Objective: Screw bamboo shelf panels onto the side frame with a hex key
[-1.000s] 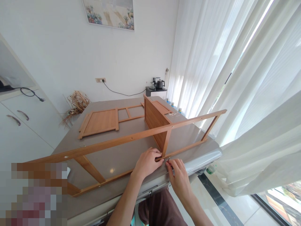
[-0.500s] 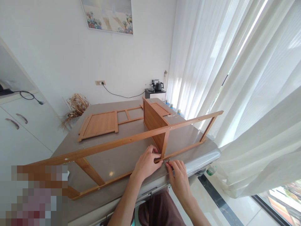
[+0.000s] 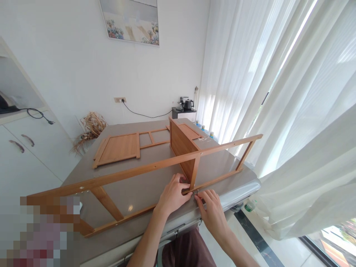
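A wooden ladder-like frame (image 3: 133, 172) stands on its long edge along the near side of the table, with a wooden panel (image 3: 182, 142) upright against its middle crosspiece. My left hand (image 3: 171, 193) is closed around the lower rail, at the foot of that crosspiece. Just right of it, my right hand (image 3: 210, 202) pinches a small, thin metal hex key (image 3: 197, 192) close to the rail's outer face. The key's tip, and any screw under it, are too small to make out.
On the table (image 3: 111, 124) lie a flat wooden panel (image 3: 118, 149) and another wooden frame (image 3: 151, 136) behind. A coffee maker and kettle (image 3: 189, 104) stand at the back. Curtains (image 3: 278, 111) hang to the right. A blurred-out patch covers the frame's left end.
The camera view shifts slightly. My right hand moves the hex key a little toward the left, closer to my left fingertips. My left hand keeps its hold on the frame.
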Available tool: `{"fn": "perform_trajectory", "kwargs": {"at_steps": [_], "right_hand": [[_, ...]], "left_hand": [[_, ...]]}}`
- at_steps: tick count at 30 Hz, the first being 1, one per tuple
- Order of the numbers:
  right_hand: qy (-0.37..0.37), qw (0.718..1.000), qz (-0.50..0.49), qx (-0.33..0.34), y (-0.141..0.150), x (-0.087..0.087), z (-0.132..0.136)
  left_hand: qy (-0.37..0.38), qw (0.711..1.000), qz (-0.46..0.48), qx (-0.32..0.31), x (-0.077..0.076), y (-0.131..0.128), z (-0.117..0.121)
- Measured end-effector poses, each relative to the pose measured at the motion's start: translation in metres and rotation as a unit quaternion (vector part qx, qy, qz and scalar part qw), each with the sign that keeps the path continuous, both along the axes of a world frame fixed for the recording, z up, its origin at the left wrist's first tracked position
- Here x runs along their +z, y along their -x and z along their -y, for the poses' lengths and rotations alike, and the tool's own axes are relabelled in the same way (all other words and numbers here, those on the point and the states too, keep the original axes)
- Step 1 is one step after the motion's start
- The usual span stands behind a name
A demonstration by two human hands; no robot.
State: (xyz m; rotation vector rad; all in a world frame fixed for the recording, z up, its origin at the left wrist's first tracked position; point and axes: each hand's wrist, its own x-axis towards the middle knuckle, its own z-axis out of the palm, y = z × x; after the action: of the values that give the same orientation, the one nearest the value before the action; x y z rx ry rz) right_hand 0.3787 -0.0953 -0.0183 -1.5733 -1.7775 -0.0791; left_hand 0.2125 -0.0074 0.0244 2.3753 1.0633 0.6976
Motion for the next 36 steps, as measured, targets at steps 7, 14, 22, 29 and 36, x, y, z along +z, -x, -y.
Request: {"fn": "perform_trajectory", "kwargs": {"at_steps": [7, 14, 22, 29, 36], "right_hand": [[-0.039, 0.993, -0.097, -0.063, 0.006, -0.016, -0.007], [-0.078, 0.981, -0.146, -0.101, 0.017, -0.021, -0.005], [-0.088, 0.983, -0.142, -0.077, 0.017, -0.024, -0.004], [-0.086, 0.982, -0.148, -0.084, 0.017, -0.020, -0.006], [-0.087, 0.989, -0.101, -0.066, 0.012, -0.030, -0.004]], "left_hand": [[0.014, 1.000, 0.015, 0.003, -0.002, 0.000, -0.002], [-0.013, 1.000, -0.021, -0.003, 0.000, -0.001, 0.003], [0.007, 0.998, -0.057, -0.015, 0.008, -0.005, -0.002], [0.011, 0.997, -0.074, -0.011, 0.010, -0.008, -0.004], [-0.030, 0.996, -0.081, 0.002, 0.003, -0.004, -0.003]]}}
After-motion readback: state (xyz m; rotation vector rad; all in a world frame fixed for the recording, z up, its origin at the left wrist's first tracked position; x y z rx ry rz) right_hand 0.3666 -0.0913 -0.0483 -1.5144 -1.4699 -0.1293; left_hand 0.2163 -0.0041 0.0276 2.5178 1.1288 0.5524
